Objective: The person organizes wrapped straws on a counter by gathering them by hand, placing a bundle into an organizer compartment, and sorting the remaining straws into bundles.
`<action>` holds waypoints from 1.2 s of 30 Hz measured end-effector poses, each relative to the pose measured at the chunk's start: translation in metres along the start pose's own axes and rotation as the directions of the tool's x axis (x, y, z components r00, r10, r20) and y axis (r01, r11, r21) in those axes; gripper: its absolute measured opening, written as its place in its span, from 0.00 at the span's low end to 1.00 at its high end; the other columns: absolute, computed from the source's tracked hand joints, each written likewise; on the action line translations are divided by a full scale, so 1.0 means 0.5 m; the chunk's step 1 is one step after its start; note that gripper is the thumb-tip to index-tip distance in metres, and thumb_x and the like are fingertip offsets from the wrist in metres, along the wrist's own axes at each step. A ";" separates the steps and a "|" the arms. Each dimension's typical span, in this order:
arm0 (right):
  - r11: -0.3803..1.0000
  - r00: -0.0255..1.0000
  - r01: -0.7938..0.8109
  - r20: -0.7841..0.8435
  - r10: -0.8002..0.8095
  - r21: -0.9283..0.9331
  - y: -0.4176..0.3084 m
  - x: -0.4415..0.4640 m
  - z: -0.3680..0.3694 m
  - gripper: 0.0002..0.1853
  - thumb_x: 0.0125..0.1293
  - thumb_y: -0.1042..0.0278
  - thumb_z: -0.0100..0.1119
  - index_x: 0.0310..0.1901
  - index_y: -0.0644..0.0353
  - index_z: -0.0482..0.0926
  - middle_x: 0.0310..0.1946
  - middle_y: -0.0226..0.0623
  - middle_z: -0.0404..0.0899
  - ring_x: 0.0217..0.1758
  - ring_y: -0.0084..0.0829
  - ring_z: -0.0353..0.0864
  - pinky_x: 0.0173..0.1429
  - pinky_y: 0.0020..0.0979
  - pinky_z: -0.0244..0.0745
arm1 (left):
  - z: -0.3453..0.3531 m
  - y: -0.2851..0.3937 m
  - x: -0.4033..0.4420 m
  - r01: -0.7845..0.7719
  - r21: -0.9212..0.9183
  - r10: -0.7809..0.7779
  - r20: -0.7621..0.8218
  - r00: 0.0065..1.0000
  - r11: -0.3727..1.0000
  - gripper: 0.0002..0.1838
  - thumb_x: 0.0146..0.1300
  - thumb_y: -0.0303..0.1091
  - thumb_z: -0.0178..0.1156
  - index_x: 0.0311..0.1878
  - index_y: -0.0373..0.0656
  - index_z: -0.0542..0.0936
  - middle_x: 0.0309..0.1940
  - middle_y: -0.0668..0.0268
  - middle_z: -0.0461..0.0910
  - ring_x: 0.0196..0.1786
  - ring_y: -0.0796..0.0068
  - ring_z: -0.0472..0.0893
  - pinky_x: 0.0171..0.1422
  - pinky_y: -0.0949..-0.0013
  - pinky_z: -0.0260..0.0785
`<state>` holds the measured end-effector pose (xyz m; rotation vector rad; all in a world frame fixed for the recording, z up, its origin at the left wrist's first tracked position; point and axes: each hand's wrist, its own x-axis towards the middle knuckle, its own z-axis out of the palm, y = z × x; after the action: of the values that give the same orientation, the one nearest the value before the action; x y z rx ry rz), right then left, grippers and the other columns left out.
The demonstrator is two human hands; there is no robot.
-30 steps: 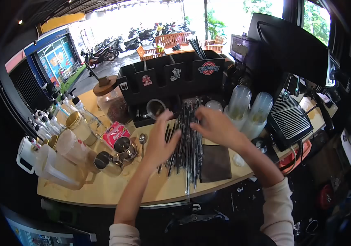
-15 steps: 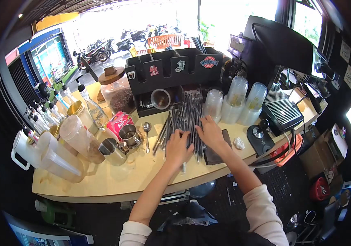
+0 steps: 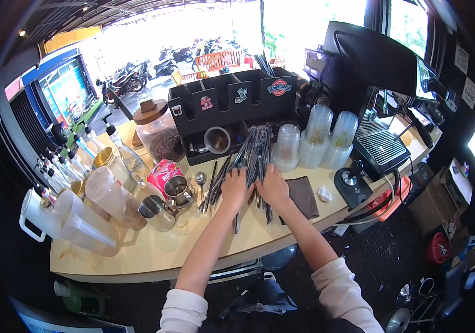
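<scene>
A thick bundle of dark straws [image 3: 256, 147], seemingly in clear wrappers, lies on the wooden counter in front of the black organizer. My left hand [image 3: 235, 188] is closed around the bundle's left side. From the right, my right hand [image 3: 272, 186] grips it too, close to the left one. Several loose straws [image 3: 213, 191] stick out to the left, and some ends poke out below my hands. Just right of my right hand is a folded dark cloth [image 3: 303, 197]. What my fingertips do under the straws is hidden.
Behind the straws stands a black organizer [image 3: 204, 111]. Stacked plastic cups [image 3: 310, 150] and a tamper on a black stand [image 3: 351, 183] are to the right, near an espresso machine [image 3: 385, 147]. Metal pitchers [image 3: 160, 213], a spoon [image 3: 201, 178] and plastic jugs [image 3: 85, 225] stand left.
Both hands have drawn inward, and the spread straws are now squeezed into a tighter bundle. My right hand has come down and nearer the left. More of the dark cloth shows.
</scene>
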<state>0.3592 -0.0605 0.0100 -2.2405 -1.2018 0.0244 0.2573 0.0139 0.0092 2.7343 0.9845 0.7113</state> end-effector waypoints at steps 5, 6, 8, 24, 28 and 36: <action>0.999 0.999 -0.033 -0.003 0.034 0.033 0.003 0.016 0.001 0.31 0.51 0.64 0.58 0.51 0.71 0.55 0.40 0.58 0.71 0.42 0.53 0.74 0.44 0.45 0.71 | 0.030 0.014 0.010 0.040 -0.034 -0.038 0.037 0.999 0.999 0.31 0.49 0.40 0.59 0.57 0.40 0.63 0.48 0.51 0.66 0.46 0.51 0.71 0.43 0.54 0.69; 0.999 0.999 -0.027 -0.019 0.027 0.025 0.005 0.018 0.000 0.31 0.51 0.64 0.57 0.52 0.71 0.55 0.39 0.59 0.72 0.41 0.53 0.74 0.44 0.45 0.71 | 0.008 0.020 0.006 0.026 -0.037 -0.023 0.082 0.996 0.999 0.33 0.53 0.44 0.56 0.59 0.39 0.58 0.51 0.51 0.65 0.48 0.51 0.71 0.49 0.55 0.67; 0.999 0.999 -0.030 -0.016 0.030 0.019 0.010 0.019 0.000 0.31 0.51 0.64 0.57 0.52 0.71 0.55 0.39 0.59 0.72 0.41 0.53 0.74 0.44 0.45 0.71 | -0.024 0.016 0.000 0.018 -0.087 -0.011 0.071 0.997 0.996 0.35 0.53 0.44 0.56 0.60 0.38 0.57 0.52 0.50 0.64 0.49 0.50 0.71 0.51 0.55 0.66; 0.993 0.992 -0.103 0.082 0.098 0.057 0.003 0.054 0.000 0.34 0.47 0.66 0.59 0.51 0.73 0.53 0.36 0.62 0.74 0.41 0.54 0.75 0.47 0.44 0.71 | -0.015 -0.002 0.001 0.157 -0.063 -0.150 0.107 0.983 0.986 0.35 0.53 0.46 0.55 0.58 0.33 0.59 0.49 0.49 0.67 0.46 0.49 0.72 0.47 0.56 0.69; 0.976 0.998 -0.066 0.000 0.067 0.208 0.027 0.065 0.022 0.32 0.46 0.67 0.60 0.48 0.75 0.55 0.35 0.64 0.73 0.43 0.57 0.74 0.48 0.45 0.69 | 0.013 -0.001 0.004 0.147 -0.115 -0.140 0.067 0.988 0.982 0.30 0.56 0.41 0.52 0.58 0.34 0.59 0.51 0.49 0.66 0.50 0.49 0.70 0.49 0.56 0.67; 0.982 0.999 -0.042 0.027 0.038 0.185 0.019 0.036 0.004 0.35 0.52 0.59 0.57 0.53 0.77 0.53 0.43 0.65 0.68 0.47 0.57 0.71 0.51 0.45 0.67 | 0.031 -0.021 0.017 0.154 -0.104 -0.156 -0.010 0.988 0.983 0.30 0.57 0.42 0.51 0.59 0.35 0.58 0.51 0.51 0.65 0.52 0.51 0.66 0.51 0.52 0.63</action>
<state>0.3765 -0.0497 0.0081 -2.1061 -1.1184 0.1724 0.2646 0.0277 -0.0041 2.5350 1.1180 0.7390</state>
